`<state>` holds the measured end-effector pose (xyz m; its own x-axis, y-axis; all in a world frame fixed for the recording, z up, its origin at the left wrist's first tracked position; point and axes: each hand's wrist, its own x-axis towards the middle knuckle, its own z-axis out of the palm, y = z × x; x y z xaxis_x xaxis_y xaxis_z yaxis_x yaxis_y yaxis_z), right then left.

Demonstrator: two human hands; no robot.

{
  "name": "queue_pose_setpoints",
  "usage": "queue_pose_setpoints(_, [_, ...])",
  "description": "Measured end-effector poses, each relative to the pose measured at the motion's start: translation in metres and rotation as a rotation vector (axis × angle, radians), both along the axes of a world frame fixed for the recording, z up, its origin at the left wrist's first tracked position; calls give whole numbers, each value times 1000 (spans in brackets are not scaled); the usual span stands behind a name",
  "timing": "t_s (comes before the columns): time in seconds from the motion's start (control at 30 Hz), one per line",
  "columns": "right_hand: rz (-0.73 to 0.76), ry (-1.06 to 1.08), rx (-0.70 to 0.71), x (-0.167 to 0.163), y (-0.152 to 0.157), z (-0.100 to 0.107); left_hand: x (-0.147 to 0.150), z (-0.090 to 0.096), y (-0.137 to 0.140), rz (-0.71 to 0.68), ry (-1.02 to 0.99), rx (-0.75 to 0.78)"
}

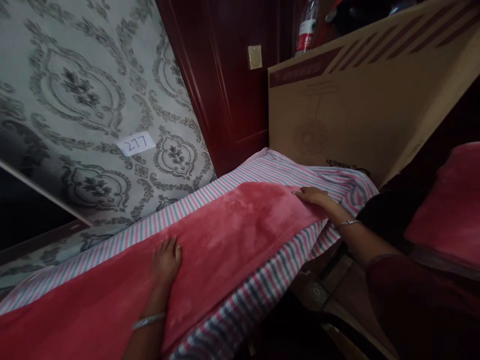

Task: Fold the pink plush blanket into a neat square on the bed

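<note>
Dark sleeve point(405, 305): nearest the camera, on my right arm, sunk in shadow and cut off at the bottom edge.
Left hand point(167, 260): flat on the red plush cloth point(225, 235), fingers extended and close together, grasping nothing.
Right hand point(313, 195): at the cloth's far end, fingertips touching it; the fingers overlap, so I cannot tell whether they pinch the edge.
Red plush cloth: under and between my two sets of fingers, its near end out of frame.
Striped cloth point(247, 300): beneath the red one, showing on both sides of my fingers.
Cardboard box point(360, 105): beyond my right fingers, its drawing faint.
Second red cloth point(448, 210): right of my right fingers, partly out of frame.
Floor point(345, 290): below my right wrist, dim, hard to make out.
</note>
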<state>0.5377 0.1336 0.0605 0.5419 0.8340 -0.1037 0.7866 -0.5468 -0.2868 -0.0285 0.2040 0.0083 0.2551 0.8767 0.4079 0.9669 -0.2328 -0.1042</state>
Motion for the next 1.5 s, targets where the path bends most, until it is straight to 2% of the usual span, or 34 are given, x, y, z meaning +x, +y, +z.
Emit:
queue_pose_setpoints(0.13, [95, -95, 104, -21, -11, 16, 0, 0, -1, 7, -2, 20])
queue_pose_setpoints(0.27, [244, -178, 284, -74, -36, 24, -1, -2, 0, -11, 7, 47])
queue_pose_setpoints(0.3, [301, -201, 330, -92, -44, 22, -2, -3, 0, -14, 6, 48])
queue_pose_setpoints(0.37, [529, -267, 461, -130, -64, 12, -3, -3, 1, -19, 1, 46])
queue_pose_setpoints(0.47, [847, -191, 398, -175, -94, -4, -5, -3, 2, -22, -3, 47])
queue_pose_setpoints(0.57, [948, 4, 358, -183, -107, -1, -6, -4, 2, -26, -8, 36])
queue_pose_setpoints(0.67, [844, 335, 473, -156, -93, 17, -6, -6, 4, -14, -25, 19])
queue_pose_setpoints(0.77, [435, 612, 570, -116, -67, 25, -5, -6, 4, -5, -35, 4])
queue_pose_setpoints(0.8, [279, 681, 557, -104, -59, 22, -5, -6, 3, -2, -36, 1])
queue_pose_setpoints(0.87, [129, 758, 476, -87, -49, 9, -4, -5, 3, 7, -36, -4])
queue_pose_setpoints(0.97, [84, 840, 373, -79, -46, -17, -2, -2, 1, 14, -30, -14])
queue_pose_setpoints(1.07, [89, 938, 390, -83, -48, -32, -1, -1, 1, 14, -31, -6])
queue_pose_setpoints(1.2, [182, 1038, 478, -95, -43, -31, -1, -2, 0, 4, -31, 4])
queue_pose_setpoints(1.33, [245, 1041, 588, -113, -28, -31, -2, -3, 1, 20, -41, -6])
queue_pose_setpoints(1.43, [196, 1008, 693, -120, -12, -34, -2, -3, 1, 11, -53, -8])
queue_pose_setpoints(1.5, [123, 986, 758, -112, 3, -31, -3, -3, 1, -5, -58, -7])
